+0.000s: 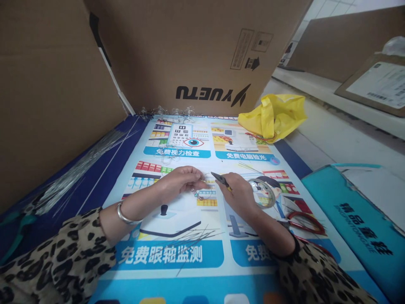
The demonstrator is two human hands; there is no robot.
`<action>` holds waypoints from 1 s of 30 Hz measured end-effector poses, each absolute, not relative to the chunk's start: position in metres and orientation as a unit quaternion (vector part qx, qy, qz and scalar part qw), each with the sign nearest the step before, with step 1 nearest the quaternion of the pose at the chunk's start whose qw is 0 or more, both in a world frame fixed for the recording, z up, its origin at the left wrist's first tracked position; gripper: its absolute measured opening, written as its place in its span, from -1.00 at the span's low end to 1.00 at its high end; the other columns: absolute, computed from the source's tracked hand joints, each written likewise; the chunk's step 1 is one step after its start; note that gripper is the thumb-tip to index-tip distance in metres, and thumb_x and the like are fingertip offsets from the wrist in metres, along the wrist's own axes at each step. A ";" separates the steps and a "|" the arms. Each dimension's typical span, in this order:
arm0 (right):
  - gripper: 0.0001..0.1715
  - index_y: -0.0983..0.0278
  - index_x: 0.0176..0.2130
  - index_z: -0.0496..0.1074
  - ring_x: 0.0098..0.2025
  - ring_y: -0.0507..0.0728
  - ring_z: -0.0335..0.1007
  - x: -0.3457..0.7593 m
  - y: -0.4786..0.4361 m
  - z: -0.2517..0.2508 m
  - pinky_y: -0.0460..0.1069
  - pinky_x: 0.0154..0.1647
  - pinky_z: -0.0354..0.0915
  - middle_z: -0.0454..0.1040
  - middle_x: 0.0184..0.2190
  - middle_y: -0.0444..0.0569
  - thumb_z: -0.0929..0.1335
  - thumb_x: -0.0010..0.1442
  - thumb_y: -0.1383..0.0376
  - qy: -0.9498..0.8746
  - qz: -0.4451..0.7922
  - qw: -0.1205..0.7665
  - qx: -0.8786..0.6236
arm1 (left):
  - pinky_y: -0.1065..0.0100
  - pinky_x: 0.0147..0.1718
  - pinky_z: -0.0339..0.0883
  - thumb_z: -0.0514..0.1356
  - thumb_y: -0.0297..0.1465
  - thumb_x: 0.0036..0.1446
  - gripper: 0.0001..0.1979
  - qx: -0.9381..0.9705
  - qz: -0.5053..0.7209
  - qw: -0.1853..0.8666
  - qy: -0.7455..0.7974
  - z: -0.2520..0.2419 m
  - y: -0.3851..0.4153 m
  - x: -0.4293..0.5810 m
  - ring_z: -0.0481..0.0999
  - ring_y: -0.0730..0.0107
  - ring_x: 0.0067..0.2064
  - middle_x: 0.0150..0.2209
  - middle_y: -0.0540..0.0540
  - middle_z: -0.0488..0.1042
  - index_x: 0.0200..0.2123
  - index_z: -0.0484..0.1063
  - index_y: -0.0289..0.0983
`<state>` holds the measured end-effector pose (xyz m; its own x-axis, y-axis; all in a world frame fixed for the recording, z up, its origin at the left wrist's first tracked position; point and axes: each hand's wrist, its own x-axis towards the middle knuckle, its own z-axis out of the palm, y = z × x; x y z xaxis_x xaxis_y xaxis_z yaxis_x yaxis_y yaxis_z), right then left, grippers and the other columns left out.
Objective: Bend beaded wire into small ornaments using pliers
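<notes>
My left hand [182,179] is closed in a pinch on a thin wire loop, with small beads [198,195] hanging just below the fingers. In my right hand [238,192] is a pair of pliers [221,179], its dark jaws pointing left toward the wire. The jaw tips lie close to the wire's end; whether they touch it I cannot tell. Loose cut wires [190,242] lie on the printed mat [171,283] nearer to me. Thin bent wire shapes [171,159] rest beyond my left hand.
A tall cardboard box [190,50] rises at the back. Wire ornaments [167,112] line its base. Long wires [63,190] and green-handled pliers [22,230] lie left. At right are a yellow bag [275,118], a round ring-shaped item [272,197], red handles [316,228] and a teal box [354,223].
</notes>
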<state>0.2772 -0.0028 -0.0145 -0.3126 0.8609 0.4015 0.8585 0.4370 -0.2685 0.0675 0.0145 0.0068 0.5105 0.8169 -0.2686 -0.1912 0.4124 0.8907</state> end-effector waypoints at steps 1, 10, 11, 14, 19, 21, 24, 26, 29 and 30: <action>-0.77 0.28 -0.30 0.37 -0.25 0.12 0.31 0.277 -0.003 -0.015 -0.05 -0.23 0.17 0.43 -0.37 0.00 0.19 0.20 0.23 -0.809 0.003 0.253 -0.531 | 0.35 -0.21 0.26 0.19 -0.35 0.06 -0.86 0.430 0.328 0.758 0.365 0.008 0.015 0.067 0.52 0.32 -0.19 -0.38 -0.13 0.52 -0.36 0.34 -0.31; -0.73 0.26 -0.38 0.34 -0.34 0.09 0.31 0.278 0.001 -0.015 -0.06 -0.31 0.16 0.41 -0.46 -0.06 0.19 0.21 0.17 -0.790 0.015 0.292 -0.539 | 0.24 -0.04 0.23 0.23 -0.32 0.03 -0.77 0.430 0.311 0.772 0.350 0.010 0.015 0.065 0.53 0.30 -0.20 -0.18 -0.21 0.50 -0.26 0.35 -0.33; -0.73 0.26 -0.38 0.34 -0.34 0.10 0.31 0.278 0.001 -0.016 -0.05 -0.31 0.16 0.40 -0.46 -0.06 0.19 0.21 0.17 -0.789 0.015 0.292 -0.540 | 0.25 -0.05 0.23 0.24 -0.35 0.02 -0.77 0.425 0.316 0.773 0.348 0.009 0.015 0.065 0.53 0.31 -0.20 -0.19 -0.20 0.50 -0.26 0.35 -0.33; -0.74 0.26 -0.38 0.34 -0.32 0.10 0.32 0.278 0.001 -0.017 -0.05 -0.30 0.17 0.41 -0.45 -0.06 0.19 0.21 0.17 -0.791 0.013 0.290 -0.538 | 0.32 -0.09 0.26 0.28 -0.43 -0.03 -0.78 0.411 0.344 0.768 0.351 0.010 0.015 0.067 0.53 0.37 -0.23 -0.28 -0.12 0.51 -0.28 0.35 -0.34; -0.74 0.25 -0.37 0.34 -0.32 0.11 0.32 0.279 0.001 -0.018 -0.05 -0.32 0.17 0.41 -0.44 -0.04 0.19 0.21 0.18 -0.793 0.003 0.289 -0.536 | 0.39 -0.19 0.29 0.31 -0.50 -0.09 -0.77 0.391 0.376 0.760 0.357 0.013 0.014 0.069 0.51 0.46 -0.31 -0.41 -0.03 0.49 -0.32 0.34 -0.35; -0.75 0.25 -0.37 0.34 -0.31 0.11 0.32 0.278 0.001 -0.018 -0.05 -0.32 0.16 0.41 -0.43 -0.04 0.19 0.21 0.18 -0.795 0.000 0.290 -0.533 | 0.40 -0.22 0.29 0.31 -0.51 -0.10 -0.80 0.398 0.365 0.764 0.353 0.011 0.014 0.069 0.51 0.47 -0.33 -0.43 -0.04 0.49 -0.38 0.35 -0.36; -0.75 0.26 -0.37 0.33 -0.33 0.10 0.32 0.278 0.001 -0.017 -0.05 -0.33 0.16 0.41 -0.45 -0.06 0.19 0.21 0.18 -0.793 0.004 0.293 -0.533 | 0.40 -0.23 0.27 0.31 -0.49 -0.09 -0.83 0.418 0.341 0.771 0.339 0.005 0.015 0.068 0.50 0.47 -0.32 -0.44 -0.05 0.49 -0.43 0.35 -0.37; -0.75 0.26 -0.38 0.33 -0.35 0.10 0.32 0.277 0.001 -0.016 -0.05 -0.33 0.16 0.40 -0.46 -0.06 0.19 0.21 0.18 -0.791 0.006 0.296 -0.535 | 0.38 -0.19 0.26 0.30 -0.49 -0.08 -0.84 0.434 0.330 0.775 0.319 0.003 0.014 0.068 0.50 0.44 -0.27 -0.40 -0.07 0.50 -0.43 0.35 -0.37; -0.75 0.25 -0.38 0.33 -0.35 0.10 0.32 0.277 0.001 -0.015 -0.05 -0.33 0.16 0.41 -0.46 -0.06 0.19 0.21 0.18 -0.790 0.007 0.298 -0.535 | 0.30 -0.11 0.23 0.28 -0.48 -0.04 -0.85 0.453 0.323 0.780 0.284 0.003 0.012 0.069 0.49 0.36 -0.17 -0.35 -0.12 0.52 -0.44 0.32 -0.35; -0.74 0.25 -0.39 0.33 -0.35 0.10 0.32 0.277 0.001 -0.015 -0.05 -0.34 0.16 0.40 -0.47 -0.06 0.19 0.21 0.18 -0.790 0.009 0.298 -0.536 | 0.29 -0.11 0.22 0.26 -0.47 -0.02 -0.85 0.458 0.320 0.781 0.280 0.005 0.011 0.069 0.49 0.35 -0.17 -0.35 -0.13 0.52 -0.44 0.30 -0.35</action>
